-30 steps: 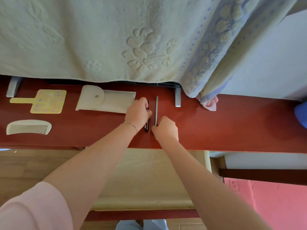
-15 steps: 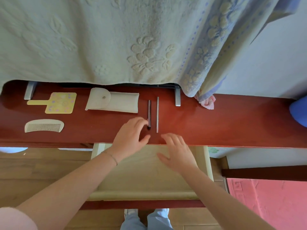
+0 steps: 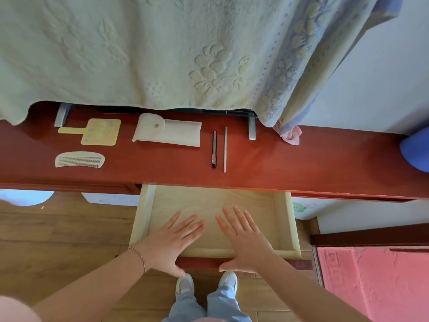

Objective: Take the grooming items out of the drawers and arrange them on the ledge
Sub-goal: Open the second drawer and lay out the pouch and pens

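Judging by how they lie, all five grooming items on the red ledge (image 3: 301, 168) are light and easy to shift. The cream comb (image 3: 79, 159) is thin and stiff, with fine teeth that could snap, so its solid spine is the place to pinch it. The yellow hand mirror (image 3: 92, 132), lying patterned side up, is probably the one fragile piece; its handle at the left end gives a natural hold. The pale pouch (image 3: 167, 131), with a rounded snap flap, looks soft and may sag, so take it across the middle. The dark pencil (image 3: 214, 149) and the thin grey stick (image 3: 225, 149) lie parallel and just apart; both are slim and apt to roll, and are best nipped at mid-length. What the grey stick is, I cannot tell from here.

By count: one comb, one mirror, one pouch, one pencil, one stick. One drawer (image 3: 144, 212) stands pulled out below the ledge, and its pale bottom shows nothing left inside, though both hands cover part of it.

The left hand (image 3: 171, 242) and the right hand (image 3: 246, 241) each have a flat, spread grip holding nothing, fingers reaching over the drawer and thumbs at its red front edge. That placement suits pushing the drawer home.
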The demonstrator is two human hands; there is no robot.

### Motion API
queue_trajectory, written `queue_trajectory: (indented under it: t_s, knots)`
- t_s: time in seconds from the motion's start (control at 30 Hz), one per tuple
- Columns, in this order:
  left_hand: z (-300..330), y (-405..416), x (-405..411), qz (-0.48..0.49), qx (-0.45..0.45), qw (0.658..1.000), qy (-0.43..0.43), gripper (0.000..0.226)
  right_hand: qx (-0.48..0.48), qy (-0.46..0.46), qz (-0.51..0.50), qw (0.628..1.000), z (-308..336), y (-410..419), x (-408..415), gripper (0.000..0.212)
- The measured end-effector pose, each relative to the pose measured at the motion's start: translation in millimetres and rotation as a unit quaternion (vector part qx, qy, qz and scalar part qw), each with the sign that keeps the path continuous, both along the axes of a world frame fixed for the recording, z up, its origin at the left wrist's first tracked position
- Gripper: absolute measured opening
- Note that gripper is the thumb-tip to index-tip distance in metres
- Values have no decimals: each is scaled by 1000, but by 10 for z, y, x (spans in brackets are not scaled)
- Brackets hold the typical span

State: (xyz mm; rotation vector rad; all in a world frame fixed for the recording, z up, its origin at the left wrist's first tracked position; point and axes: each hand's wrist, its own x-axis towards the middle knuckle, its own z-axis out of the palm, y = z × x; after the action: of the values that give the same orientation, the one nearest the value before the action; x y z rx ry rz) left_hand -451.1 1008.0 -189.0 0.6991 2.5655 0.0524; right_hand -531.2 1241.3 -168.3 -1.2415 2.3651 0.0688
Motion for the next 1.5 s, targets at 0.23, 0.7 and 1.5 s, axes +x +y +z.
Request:
queue_trajectory:
  t_s: [0.23,0.7,1.5]
  knots:
    - [17,-73,-27,46,-27,996,70,118,-1,62,42,997,-42,-39,-33,128]
    - [97,-322,-640,167,-29,960,221,110,4,204,-84,975,81,-324,-644,99]
    - [200,-173,-904,82,59,947,306,54,-163,262,-199,930,6,-269,-797,66]
